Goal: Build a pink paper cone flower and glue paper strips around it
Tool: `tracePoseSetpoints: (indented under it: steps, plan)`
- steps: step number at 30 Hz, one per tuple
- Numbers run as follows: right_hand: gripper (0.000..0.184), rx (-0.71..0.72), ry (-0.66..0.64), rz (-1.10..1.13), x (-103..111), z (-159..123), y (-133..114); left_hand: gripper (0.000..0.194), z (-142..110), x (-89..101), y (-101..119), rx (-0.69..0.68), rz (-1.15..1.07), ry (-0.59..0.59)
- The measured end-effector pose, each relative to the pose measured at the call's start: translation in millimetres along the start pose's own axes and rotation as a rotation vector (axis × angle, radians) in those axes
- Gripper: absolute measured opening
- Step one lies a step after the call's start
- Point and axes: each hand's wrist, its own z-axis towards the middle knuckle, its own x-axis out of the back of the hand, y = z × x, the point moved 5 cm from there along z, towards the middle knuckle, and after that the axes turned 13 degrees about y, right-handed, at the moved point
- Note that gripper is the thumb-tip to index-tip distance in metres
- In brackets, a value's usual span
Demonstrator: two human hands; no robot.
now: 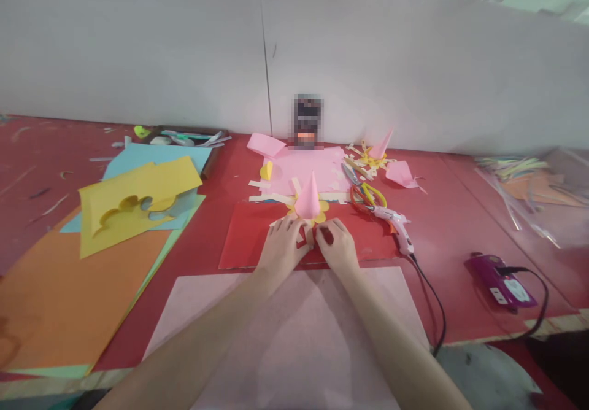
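My left hand (284,242) and my right hand (337,245) lie close together on a red sheet (248,232), fingertips pinched around a small pale paper piece (309,233) between them. Just beyond the fingers stands a pink paper cone (307,198) on a yellow flower-shaped cutout (321,215). Both forearms reach in over a pale pink sheet (207,312) at the near edge.
A white glue gun (396,224) with a black cord lies right of the hands, scissors (365,194) behind it. Yellow (138,204), blue and orange (59,299) sheets are stacked at left. A purple power strip (501,281) sits at right; paper scraps and more pink cones lie near the wall.
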Motion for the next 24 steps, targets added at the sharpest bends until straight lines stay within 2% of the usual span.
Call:
tracePoseSetpoints:
  steps: [5, 8, 20, 24]
  plan:
    - [0.021, 0.097, 0.076, -0.110, 5, 1, -1, 0.035, 2, 2.1, -2, 0.028, -0.071, -0.040]
    - [0.027, 0.137, 0.066, -0.151, 4, 1, 1, 0.035, 3, 3.1, -2, 0.030, -0.096, -0.053]
    - [0.031, 0.090, 0.042, -0.161, 1, -1, 8, 0.043, 6, 3.9, -8, -0.026, -0.162, -0.107]
    - [0.031, 0.093, 0.040, -0.161, 1, -2, 9, 0.035, 8, 3.0, -11, 0.011, -0.202, -0.082]
